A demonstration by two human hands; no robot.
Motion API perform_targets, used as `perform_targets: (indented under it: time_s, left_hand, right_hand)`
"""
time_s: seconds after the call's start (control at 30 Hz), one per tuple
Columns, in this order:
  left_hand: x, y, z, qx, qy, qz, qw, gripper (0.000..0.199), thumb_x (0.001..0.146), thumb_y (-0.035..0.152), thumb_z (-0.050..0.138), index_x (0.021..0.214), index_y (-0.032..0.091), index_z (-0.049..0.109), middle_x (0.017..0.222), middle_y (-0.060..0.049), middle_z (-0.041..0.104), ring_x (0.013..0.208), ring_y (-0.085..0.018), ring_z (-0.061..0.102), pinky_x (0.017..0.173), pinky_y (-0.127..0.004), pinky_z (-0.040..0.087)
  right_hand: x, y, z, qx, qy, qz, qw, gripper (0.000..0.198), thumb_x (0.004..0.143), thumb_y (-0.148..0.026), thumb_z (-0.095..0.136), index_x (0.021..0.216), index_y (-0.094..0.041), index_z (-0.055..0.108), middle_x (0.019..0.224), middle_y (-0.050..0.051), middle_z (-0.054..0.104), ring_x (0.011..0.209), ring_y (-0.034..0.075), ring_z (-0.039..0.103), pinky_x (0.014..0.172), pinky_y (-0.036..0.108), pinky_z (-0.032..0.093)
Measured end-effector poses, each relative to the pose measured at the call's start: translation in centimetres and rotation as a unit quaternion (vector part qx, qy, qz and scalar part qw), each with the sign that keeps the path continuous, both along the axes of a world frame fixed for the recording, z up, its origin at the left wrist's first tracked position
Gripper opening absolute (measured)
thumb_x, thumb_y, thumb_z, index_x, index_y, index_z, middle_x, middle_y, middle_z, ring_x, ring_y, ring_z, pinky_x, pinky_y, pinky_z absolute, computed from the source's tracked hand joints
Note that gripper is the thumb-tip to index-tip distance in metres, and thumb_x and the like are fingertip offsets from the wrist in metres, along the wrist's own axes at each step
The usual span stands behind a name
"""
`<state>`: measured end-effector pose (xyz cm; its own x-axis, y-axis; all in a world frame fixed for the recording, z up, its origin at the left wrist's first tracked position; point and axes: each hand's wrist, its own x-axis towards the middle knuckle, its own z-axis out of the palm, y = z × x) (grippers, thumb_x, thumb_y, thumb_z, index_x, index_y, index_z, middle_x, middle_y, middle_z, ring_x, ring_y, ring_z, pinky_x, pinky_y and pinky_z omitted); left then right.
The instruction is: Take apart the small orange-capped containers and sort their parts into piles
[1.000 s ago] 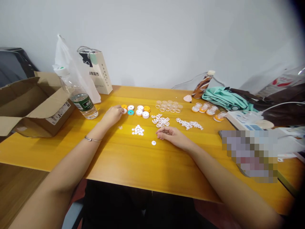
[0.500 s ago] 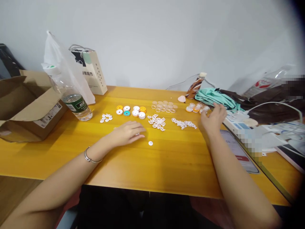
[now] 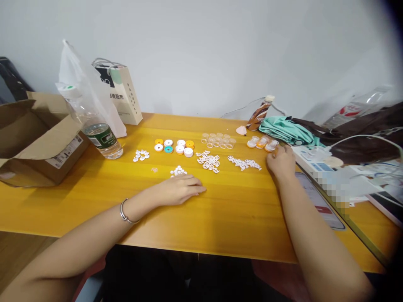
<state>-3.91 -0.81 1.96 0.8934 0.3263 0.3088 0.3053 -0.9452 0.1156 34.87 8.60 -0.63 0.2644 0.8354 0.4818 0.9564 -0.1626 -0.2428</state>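
Observation:
My left hand [image 3: 185, 188] rests low over the table with its fingers stretched out to the right. It covers the spot beside a small heap of white discs [image 3: 179, 170]. Farther right, my right hand [image 3: 281, 160] is bent down at the end of a short row of clear-topped pieces with orange and white bases [image 3: 261, 143]. Its fingers curl beside the last piece, and their tips are mostly hidden. White lacy plastic parts lie in two piles [image 3: 208, 161] [image 3: 244, 162] between my hands. Clear cups [image 3: 218, 141] and coloured round caps [image 3: 174, 147] stand behind.
White knobbed pieces [image 3: 141, 155] and tiny rings [image 3: 154, 170] lie on the left. Beyond are a water bottle [image 3: 102, 140], a cardboard box [image 3: 47, 147] and a paper bag [image 3: 126, 96]. To the right are a brown drink bottle [image 3: 260, 114], green cloth [image 3: 288, 130], a phone [image 3: 317, 201] and a power strip [image 3: 310, 161].
My left hand has moved right and nearer, over the place where a single white disc lay, uncovering the heap of discs. My right hand has lowered beside the row of clear-topped pieces.

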Motion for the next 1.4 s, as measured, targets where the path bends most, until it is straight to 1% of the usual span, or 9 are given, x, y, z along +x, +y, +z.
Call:
perform_targets:
  time_s: [0.23,0.37,0.47,0.53,0.6,0.77,0.93,1.07,1.4]
  left_hand:
    - [-0.1,0.4,-0.1,0.034,0.020,0.022,0.999,0.024,0.090,0.011,0.038,0.099,0.015,0.060,0.094,-0.008,0.063,0.085,-0.017,0.056,0.078,-0.032,0.046]
    - [-0.2,0.4,-0.2,0.049,0.021,0.032,0.998,0.023,0.091,0.014,0.038,0.091,0.016,0.061,0.085,-0.007,0.062,0.078,-0.015,0.054,0.072,-0.030,0.045]
    - [-0.4,0.6,-0.1,0.043,0.011,0.031,0.999,0.026,0.092,0.015,0.035,0.087,0.016,0.061,0.082,-0.007,0.061,0.077,-0.015,0.053,0.072,-0.029,0.044]
    - [-0.7,0.9,0.0,0.036,-0.004,0.044,0.998,0.027,0.093,0.017,0.034,0.088,0.016,0.061,0.082,-0.006,0.061,0.077,-0.014,0.052,0.072,-0.028,0.044]
    - [-1.4,1.6,0.4,0.035,-0.025,0.075,0.996,0.026,0.092,0.018,0.035,0.089,0.016,0.061,0.082,-0.006,0.061,0.077,-0.015,0.052,0.072,-0.029,0.043]
    - [-5.6,4.4,2.4,0.027,-0.048,0.232,0.971,0.021,0.087,0.018,0.040,0.084,0.016,0.061,0.082,-0.007,0.061,0.079,-0.017,0.055,0.071,-0.029,0.044]
    - [-12.3,6.4,4.1,-0.050,-0.008,0.447,0.893,0.017,0.075,0.019,0.048,0.086,0.017,0.060,0.082,-0.005,0.065,0.074,-0.018,0.060,0.067,-0.026,0.046]
    - [-15.0,7.1,3.8,-0.078,-0.010,0.502,0.861,0.019,0.068,0.020,0.049,0.083,0.017,0.061,0.077,-0.004,0.067,0.073,-0.019,0.063,0.068,-0.026,0.048]
    - [-14.0,7.9,2.3,-0.118,-0.001,0.528,0.841,0.018,0.069,0.021,0.054,0.086,0.020,0.061,0.080,-0.003,0.070,0.071,-0.018,0.064,0.062,-0.024,0.047]
  right_hand:
    - [-0.8,-0.1,0.3,0.018,0.004,-0.005,1.000,0.031,0.074,-0.015,0.043,0.100,-0.006,0.059,0.103,0.024,0.049,0.099,0.033,0.043,0.087,0.047,0.030]
    - [-1.6,-0.3,1.5,0.054,0.009,0.012,0.998,0.029,0.078,-0.015,0.043,0.103,-0.010,0.057,0.106,0.023,0.050,0.103,0.031,0.042,0.089,0.044,0.029]
    - [-3.8,-1.0,2.5,0.116,0.052,0.087,0.988,0.027,0.081,-0.021,0.045,0.105,-0.013,0.054,0.109,0.018,0.052,0.106,0.027,0.042,0.090,0.039,0.032]
    - [-6.5,-1.9,2.9,0.140,0.115,0.184,0.966,0.028,0.081,-0.026,0.047,0.106,-0.015,0.052,0.110,0.015,0.052,0.102,0.025,0.047,0.085,0.037,0.038]
    - [-9.6,-3.2,3.0,0.092,0.148,0.295,0.939,0.027,0.082,-0.030,0.049,0.107,-0.019,0.052,0.105,0.010,0.054,0.095,0.022,0.051,0.085,0.037,0.040]
    - [-15.9,-7.3,3.0,-0.042,0.173,0.550,0.816,0.024,0.086,-0.025,0.049,0.109,-0.022,0.050,0.103,0.007,0.055,0.092,0.019,0.054,0.084,0.036,0.044]
    - [-17.8,-9.8,3.5,-0.139,0.128,0.628,0.755,0.019,0.087,-0.022,0.048,0.106,-0.022,0.051,0.093,0.005,0.058,0.089,0.017,0.053,0.084,0.035,0.044]
    - [-17.5,-9.9,3.7,-0.163,0.115,0.628,0.752,0.022,0.085,-0.026,0.052,0.107,-0.022,0.051,0.095,0.005,0.058,0.091,0.017,0.053,0.084,0.034,0.044]
    - [-17.0,-9.1,3.5,-0.175,0.097,0.594,0.779,0.023,0.079,-0.029,0.059,0.100,-0.021,0.052,0.092,0.005,0.057,0.086,0.017,0.054,0.077,0.032,0.044]
